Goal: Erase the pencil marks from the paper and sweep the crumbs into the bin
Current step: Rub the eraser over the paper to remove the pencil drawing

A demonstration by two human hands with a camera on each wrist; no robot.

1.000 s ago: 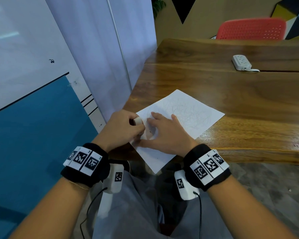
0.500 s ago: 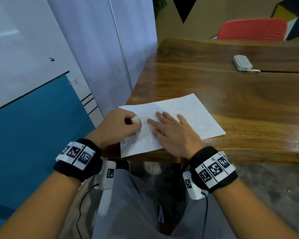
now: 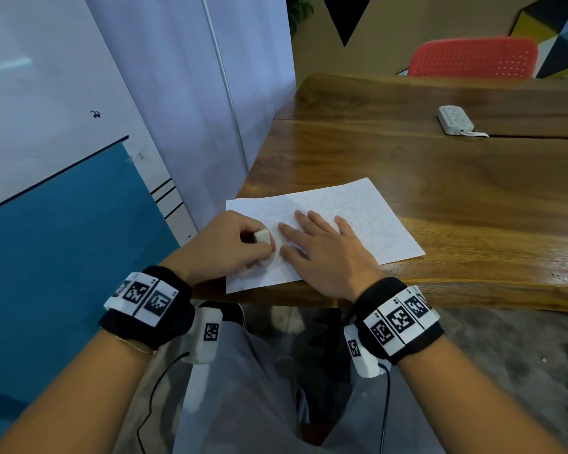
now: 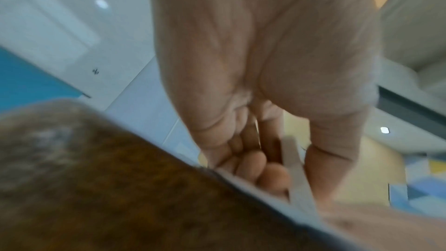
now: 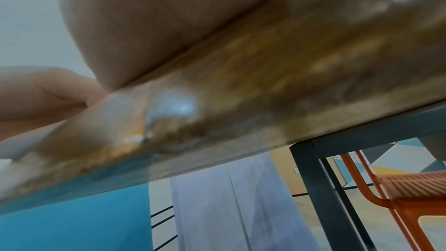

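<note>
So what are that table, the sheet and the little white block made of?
The table looks like varnished wood: brown grain with a glossy sheen. The sheet seems thin matte white paper with faint pencil scribbles. The white block in the left hand is probably a rubber eraser, though it is mostly hidden.

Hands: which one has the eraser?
The left hand: its curled fingers pinch the white eraser against the paper. The right hand lies flat, fingers spread, holding the sheet down.

Wooden table (image 3: 440,198), red chair (image 3: 473,57), blue-white wall (image 3: 63,208)
</note>
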